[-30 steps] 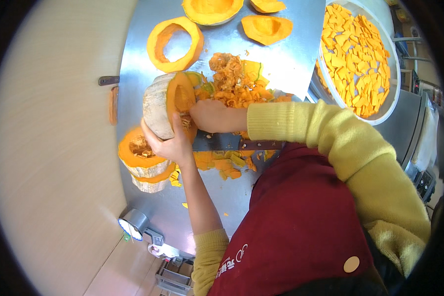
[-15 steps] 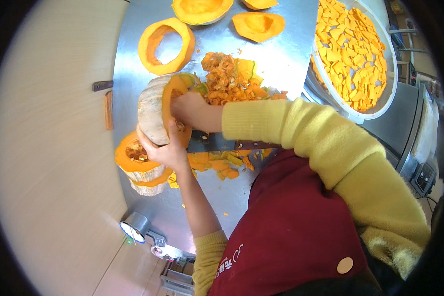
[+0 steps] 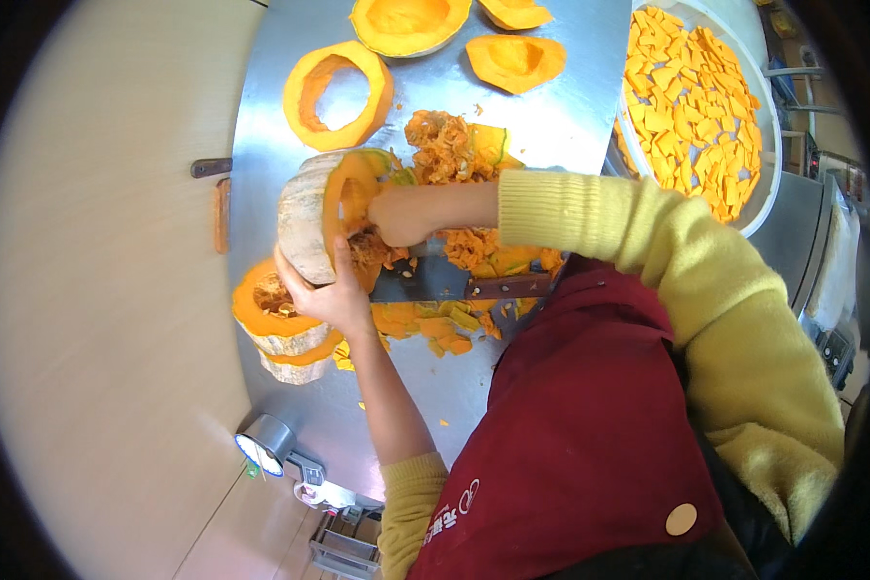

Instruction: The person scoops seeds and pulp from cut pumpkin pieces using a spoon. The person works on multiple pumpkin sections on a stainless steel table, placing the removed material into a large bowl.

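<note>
My left hand (image 3: 333, 295) steadies a thick pale-skinned pumpkin piece (image 3: 306, 217), thumb on its cut orange face and the other fingers under the rind. At its hollow, my right hand (image 3: 406, 215) is curled, with stringy pulp (image 3: 377, 253) and seeds spilling below it. The fingertips are hidden. Beneath the hands lies a broad-bladed knife (image 3: 508, 287) with a brown handle. A heap of scooped pulp (image 3: 442, 145) sits just beyond my right wrist. Near my left hand, a pumpkin piece with seeds (image 3: 261, 302) rests on another cut slice (image 3: 300, 367).
On the metal table (image 3: 416, 372) are a hollow pumpkin ring (image 3: 377, 101), a scooped pumpkin half (image 3: 411, 27) and smaller pieces. Peel scraps (image 3: 445, 329) lie nearer me. At right stands a white tub (image 3: 771, 164) of orange chunks. Another knife (image 3: 211, 168) is by the wall.
My right hand has drawn back to the right from inside the pumpkin, and loose pulp now shows at its opening. My left hand keeps its hold. The whole view has shifted slightly.
</note>
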`<action>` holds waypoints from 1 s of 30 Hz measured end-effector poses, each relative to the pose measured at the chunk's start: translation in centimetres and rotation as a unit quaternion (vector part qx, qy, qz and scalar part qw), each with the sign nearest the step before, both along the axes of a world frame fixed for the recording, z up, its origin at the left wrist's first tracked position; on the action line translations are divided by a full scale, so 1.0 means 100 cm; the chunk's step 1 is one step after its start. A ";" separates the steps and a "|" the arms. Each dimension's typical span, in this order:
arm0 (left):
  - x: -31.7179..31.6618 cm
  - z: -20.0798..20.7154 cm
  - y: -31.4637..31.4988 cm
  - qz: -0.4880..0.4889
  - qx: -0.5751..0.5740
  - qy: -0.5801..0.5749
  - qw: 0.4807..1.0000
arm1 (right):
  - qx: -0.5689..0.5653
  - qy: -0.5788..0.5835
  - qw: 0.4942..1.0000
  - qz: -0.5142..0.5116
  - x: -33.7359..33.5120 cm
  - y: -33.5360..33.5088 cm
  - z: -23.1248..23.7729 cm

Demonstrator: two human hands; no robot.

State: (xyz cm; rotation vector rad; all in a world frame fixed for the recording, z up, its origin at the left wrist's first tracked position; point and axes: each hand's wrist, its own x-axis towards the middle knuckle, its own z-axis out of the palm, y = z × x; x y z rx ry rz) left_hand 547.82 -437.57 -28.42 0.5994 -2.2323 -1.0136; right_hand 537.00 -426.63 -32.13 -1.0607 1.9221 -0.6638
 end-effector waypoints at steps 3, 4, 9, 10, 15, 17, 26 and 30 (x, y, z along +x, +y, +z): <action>-0.001 -0.001 0.001 0.003 0.053 0.022 0.998 | -0.038 0.142 0.980 -0.135 0.008 0.011 -0.004; -0.001 -0.001 0.002 0.002 0.014 0.017 1.000 | -0.053 0.202 0.958 -0.197 0.010 0.012 -0.005; 0.001 -0.002 0.005 0.004 -0.060 -0.007 0.998 | -0.009 -0.034 0.995 -0.098 0.030 0.006 -0.007; 0.001 -0.002 0.005 0.005 -0.050 -0.001 0.999 | -0.006 -0.110 0.986 -0.128 0.029 0.006 -0.007; 0.002 0.000 0.007 0.008 -0.011 0.018 1.000 | 0.051 -0.520 0.833 -0.179 0.018 0.010 -0.010; 0.002 -0.002 0.005 0.002 0.019 0.042 0.999 | 0.036 -0.577 0.802 -0.151 0.016 0.014 -0.009; 0.006 -0.051 -0.003 0.011 0.067 0.091 0.994 | -0.088 0.103 0.985 -0.110 0.011 0.021 0.008; 0.011 -0.010 0.008 0.003 0.076 0.017 0.997 | -0.052 0.236 0.964 -0.110 0.032 0.030 0.007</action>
